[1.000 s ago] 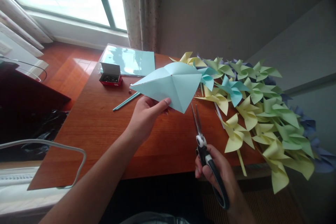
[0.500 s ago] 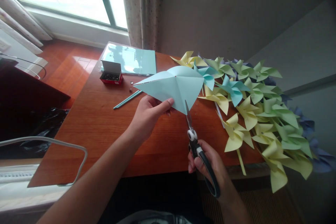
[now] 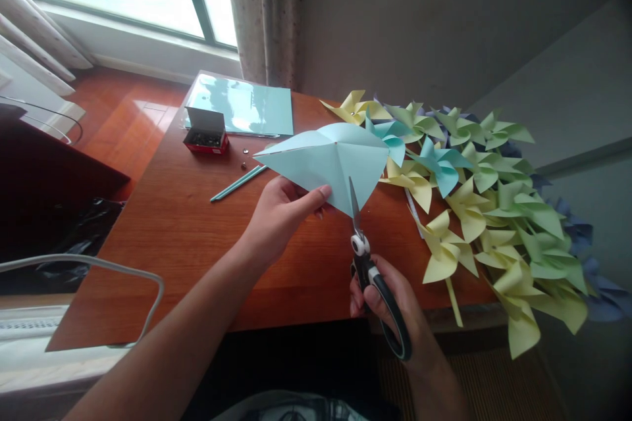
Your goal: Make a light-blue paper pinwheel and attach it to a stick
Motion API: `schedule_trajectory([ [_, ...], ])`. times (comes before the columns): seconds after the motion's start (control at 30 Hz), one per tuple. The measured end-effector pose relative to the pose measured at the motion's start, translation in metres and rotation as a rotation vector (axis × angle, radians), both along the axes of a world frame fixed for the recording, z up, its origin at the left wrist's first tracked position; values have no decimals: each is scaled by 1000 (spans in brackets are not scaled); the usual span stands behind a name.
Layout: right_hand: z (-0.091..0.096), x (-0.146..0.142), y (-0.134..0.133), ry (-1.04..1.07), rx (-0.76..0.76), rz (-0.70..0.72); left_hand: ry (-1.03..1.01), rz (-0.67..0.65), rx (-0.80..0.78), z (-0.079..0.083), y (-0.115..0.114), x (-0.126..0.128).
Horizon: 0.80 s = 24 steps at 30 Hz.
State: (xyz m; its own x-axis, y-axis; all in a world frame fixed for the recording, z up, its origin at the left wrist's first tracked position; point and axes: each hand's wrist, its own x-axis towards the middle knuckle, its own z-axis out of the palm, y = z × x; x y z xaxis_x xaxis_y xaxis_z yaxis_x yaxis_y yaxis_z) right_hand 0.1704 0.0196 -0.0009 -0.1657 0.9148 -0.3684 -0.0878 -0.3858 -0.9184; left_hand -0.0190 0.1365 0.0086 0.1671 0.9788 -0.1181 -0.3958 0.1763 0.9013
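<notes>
My left hand [image 3: 289,210] pinches a light blue sheet of paper [image 3: 316,168] by its near edge, thumb on top and fingers beneath. The sheet is creased, with a small dot at its middle and a slit along its left side. In my right hand [image 3: 382,296] is a pair of scissors [image 3: 363,250] with dark grey and white handles. Their blades lie over the sheet's near corner, the upper blade pointing at the middle. Part of the lower blade is hidden by the paper.
Many yellow, green, blue and purple paper pinwheels [image 3: 444,247] cover the table's right side. At the back left lie a pack of blue paper [image 3: 261,108] and a red box of small fasteners [image 3: 207,141]. Blue sticks [image 3: 237,184] rest nearby. A white cable [image 3: 123,263] crosses the left edge.
The scissors have moved slightly up and farther into the paper's near corner, towards its middle. My left hand keeps its grip on the sheet. The view has shifted slightly.
</notes>
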Motion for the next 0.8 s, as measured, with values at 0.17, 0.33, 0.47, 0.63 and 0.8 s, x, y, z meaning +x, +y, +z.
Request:
schedule_trajectory([
  [0.17,-1,0,1,-6,-6,-6,-3,6,-4,2,0,0],
  [0.33,-1,0,1,-12,19,0,8,-2,4,3,0,1],
  [0.47,0,-1,2,-15,10,-1,16,-5,4,2,0,0],
  [0.63,0,-1,1,-12,2,-10,13,-14,20,0,0,0],
  [0.8,-1,-2,-1,-1,-12,-33,7,-12,19,0,0,0],
])
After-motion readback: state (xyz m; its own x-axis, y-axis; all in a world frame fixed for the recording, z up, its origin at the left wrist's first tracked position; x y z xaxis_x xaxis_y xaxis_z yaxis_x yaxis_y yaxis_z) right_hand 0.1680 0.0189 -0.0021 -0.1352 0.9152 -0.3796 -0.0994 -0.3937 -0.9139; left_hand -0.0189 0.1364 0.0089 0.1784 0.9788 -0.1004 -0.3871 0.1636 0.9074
